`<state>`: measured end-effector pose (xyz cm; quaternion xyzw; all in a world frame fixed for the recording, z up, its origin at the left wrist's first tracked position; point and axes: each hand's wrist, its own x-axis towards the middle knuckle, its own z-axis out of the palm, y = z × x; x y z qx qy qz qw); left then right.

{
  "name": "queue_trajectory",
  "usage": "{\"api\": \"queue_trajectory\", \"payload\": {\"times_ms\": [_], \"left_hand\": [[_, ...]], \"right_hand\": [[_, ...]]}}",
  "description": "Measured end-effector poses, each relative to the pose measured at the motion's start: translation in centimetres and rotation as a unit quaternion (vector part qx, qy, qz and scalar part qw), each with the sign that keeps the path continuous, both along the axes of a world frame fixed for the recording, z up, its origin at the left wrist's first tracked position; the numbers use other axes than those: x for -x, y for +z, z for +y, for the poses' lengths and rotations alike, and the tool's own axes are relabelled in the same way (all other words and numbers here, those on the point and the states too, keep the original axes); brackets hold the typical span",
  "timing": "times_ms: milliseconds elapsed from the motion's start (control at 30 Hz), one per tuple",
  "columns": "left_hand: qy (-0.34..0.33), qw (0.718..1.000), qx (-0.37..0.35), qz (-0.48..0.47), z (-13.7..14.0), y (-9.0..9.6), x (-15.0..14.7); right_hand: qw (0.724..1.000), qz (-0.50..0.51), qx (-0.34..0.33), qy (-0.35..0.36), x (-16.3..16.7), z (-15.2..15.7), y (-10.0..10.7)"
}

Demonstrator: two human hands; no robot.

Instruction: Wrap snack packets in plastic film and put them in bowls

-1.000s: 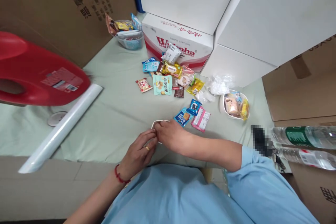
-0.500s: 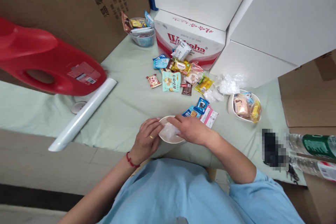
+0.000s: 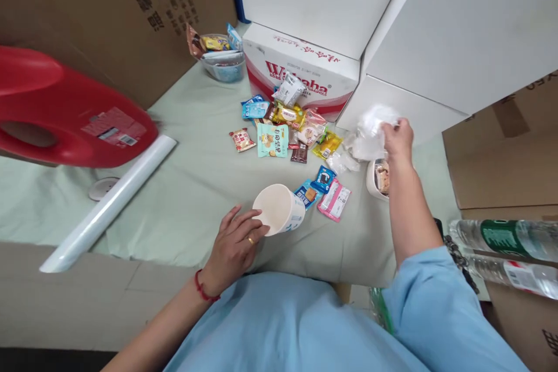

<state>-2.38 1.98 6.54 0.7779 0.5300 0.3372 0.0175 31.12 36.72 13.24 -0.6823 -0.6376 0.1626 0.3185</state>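
Note:
A white paper cup (image 3: 284,213) with blue print on its side lies tilted on the cloth near me, its inside bare. My left hand (image 3: 239,237) grips the cup at its left rim, with fingertips over the edge. Off to the right, my right hand (image 3: 399,138) pinches a crumpled clear plastic bag (image 3: 374,128) above the filled white tub (image 3: 372,179). The right forearm hides part of that tub. Just right of the cup lie a blue cracker packet (image 3: 307,194), a dark blue packet (image 3: 324,178) and a pink-and-white packet (image 3: 335,200).
Behind is a snack pile with a mint-green packet (image 3: 272,140), before a Wahaha carton (image 3: 300,64). A clear snack container (image 3: 224,64) stands back left. A red jug (image 3: 65,110) and white roll (image 3: 108,203) lie left; water bottles (image 3: 505,235) lie right.
My right hand has left the cup and moved right and away from me with clear plastic in it. The cup has tipped, showing its printed side. My left hand stays at its rim.

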Motion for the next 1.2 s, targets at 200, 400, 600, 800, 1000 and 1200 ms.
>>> {"api": "queue_trajectory", "payload": {"times_ms": [200,400,600,800,1000,1200], "left_hand": [[0.007,1.000,-0.003,0.007,-0.6,0.7,-0.1],[0.005,1.000,-0.012,-0.027,-0.4,2.7,-1.1],[-0.132,0.985,0.049,-0.098,1.4,5.7,-3.3],[-0.292,0.948,0.067,-0.109,3.3,7.0,-8.0],[-0.266,0.955,0.047,-0.122,4.2,6.2,-8.9],[-0.181,0.978,0.055,-0.089,2.5,5.0,-6.2]], "right_hand": [[0.957,-0.204,0.203,-0.044,1.7,2.2,-1.6],[0.975,-0.203,0.091,-0.017,0.9,-1.0,2.2],[0.933,-0.117,-0.047,0.338,-0.6,-18.5,6.0],[0.880,-0.107,0.083,0.456,-3.6,-30.7,5.3],[0.937,-0.198,0.211,0.197,-15.7,-28.2,10.3],[0.938,-0.291,0.175,-0.075,-21.0,-10.0,10.9]]}}
